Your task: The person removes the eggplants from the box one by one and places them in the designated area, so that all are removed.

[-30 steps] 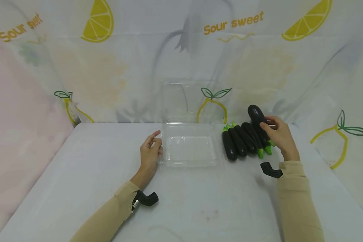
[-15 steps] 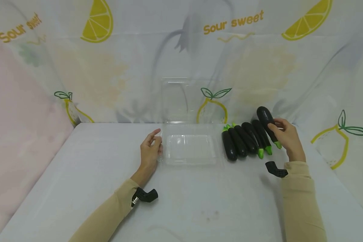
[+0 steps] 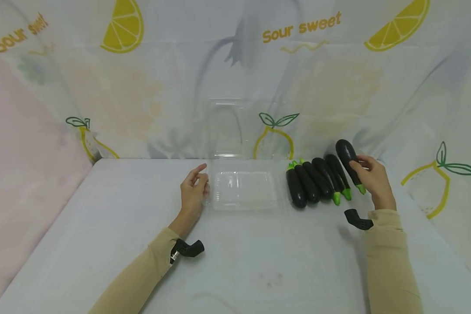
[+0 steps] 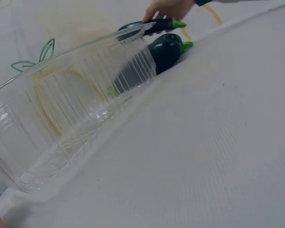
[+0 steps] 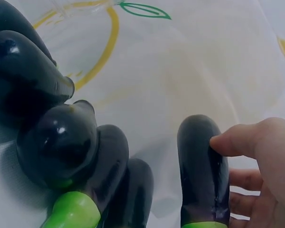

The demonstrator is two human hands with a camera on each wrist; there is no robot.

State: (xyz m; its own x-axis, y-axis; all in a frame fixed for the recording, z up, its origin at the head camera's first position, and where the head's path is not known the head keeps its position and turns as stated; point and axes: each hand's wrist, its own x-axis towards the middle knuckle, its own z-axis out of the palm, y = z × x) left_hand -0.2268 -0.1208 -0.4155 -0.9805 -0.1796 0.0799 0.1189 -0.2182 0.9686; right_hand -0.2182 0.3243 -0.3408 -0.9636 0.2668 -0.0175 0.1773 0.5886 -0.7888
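Observation:
My right hand (image 3: 373,179) grips a dark purple eggplant (image 3: 345,152) between thumb and fingers, its green stem end toward me. In the right wrist view the thumb presses the side of that eggplant (image 5: 199,166), with the fingers behind it. Just left of it several more eggplants (image 3: 308,183) lie side by side in a row. My left hand (image 3: 192,192) holds the left rim of a clear plastic clamshell container (image 3: 245,207), index finger stretched forward. The container's lid (image 3: 225,126) stands raised at the back. Only a sliver of the left hand shows in the left wrist view.
A white cloth covers the table (image 3: 267,261). Behind it hangs a patterned backdrop (image 3: 172,87) with lemon prints, close to the raised lid and the far ends of the eggplants. The row of eggplants sits right beside the container's right side.
My right hand has moved right with its eggplant and slightly toward me, opening a gap from the row. The left hand stays at the container's rim. The head view has shifted slightly.

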